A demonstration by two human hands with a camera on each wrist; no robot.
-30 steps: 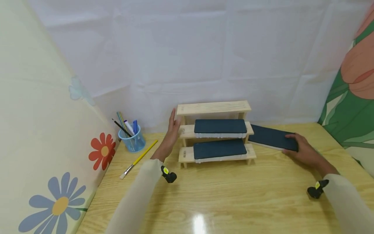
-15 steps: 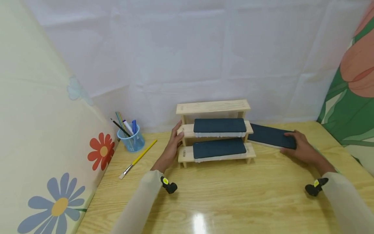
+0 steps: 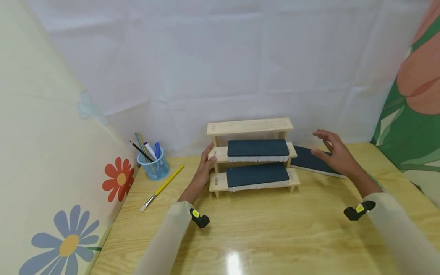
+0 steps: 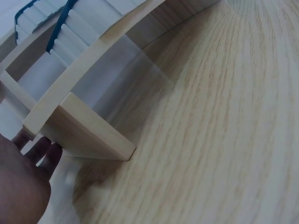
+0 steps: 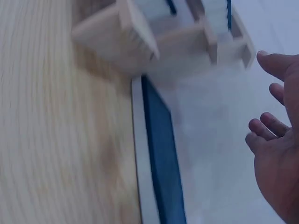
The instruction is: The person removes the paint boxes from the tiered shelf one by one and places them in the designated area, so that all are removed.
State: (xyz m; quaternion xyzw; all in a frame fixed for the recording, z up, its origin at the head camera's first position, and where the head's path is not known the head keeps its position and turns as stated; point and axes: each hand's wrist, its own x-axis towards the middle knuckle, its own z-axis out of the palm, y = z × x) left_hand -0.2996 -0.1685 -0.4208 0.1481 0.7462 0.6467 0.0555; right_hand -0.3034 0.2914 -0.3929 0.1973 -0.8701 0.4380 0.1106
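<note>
A three-tier wooden stand [image 3: 250, 126] is on the table against the white backdrop. Its middle step carries a flat, long case [image 3: 258, 148] with a dark blue top and white ribbed sides. A similar case [image 3: 258, 175] lies on the lowest step; the top step is bare. My left hand [image 3: 200, 175] grips the stand's left side at the middle step, fingers [image 4: 39, 150] bent around the end of a board in the left wrist view. To the right of the stand, a third dark blue case [image 3: 304, 159] lies on the table. Above it my right hand [image 3: 338, 156] hovers, fingers spread, holding nothing.
A light blue cup [image 3: 154, 168] with pens and pencils stands at the left. Beside it lies a yellow-handled paintbrush [image 3: 165, 186]. A green, thin item [image 3: 376, 181] shows partly behind the right wrist. Printed flower panels [image 3: 70, 244] border both sides.
My right hand has let go of the case on the table and risen up and left. My left hand has slid down slightly and taken hold of the stand's side.
</note>
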